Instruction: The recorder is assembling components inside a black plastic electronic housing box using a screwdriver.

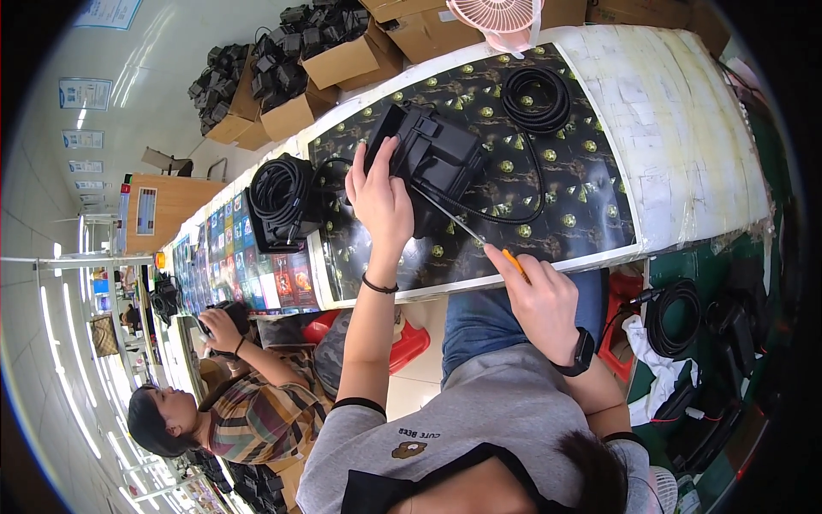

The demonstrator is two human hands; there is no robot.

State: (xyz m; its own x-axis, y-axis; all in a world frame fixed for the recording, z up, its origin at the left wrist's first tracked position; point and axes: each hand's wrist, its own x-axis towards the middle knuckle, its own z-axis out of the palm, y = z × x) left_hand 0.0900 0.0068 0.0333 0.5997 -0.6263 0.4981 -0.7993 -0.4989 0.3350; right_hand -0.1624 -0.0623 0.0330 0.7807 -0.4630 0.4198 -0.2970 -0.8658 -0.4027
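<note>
Left hand [381,199] grips the black device [432,158]; right hand [541,301] holds a screwdriver [467,230], its shaft angling up-left into it.

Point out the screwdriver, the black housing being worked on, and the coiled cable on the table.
Screwdriver [454,218], head view, on its metal shaft.
Black housing [441,150], head view, on its top face.
Coiled cable [537,98], head view, on the coil's ring.
</note>
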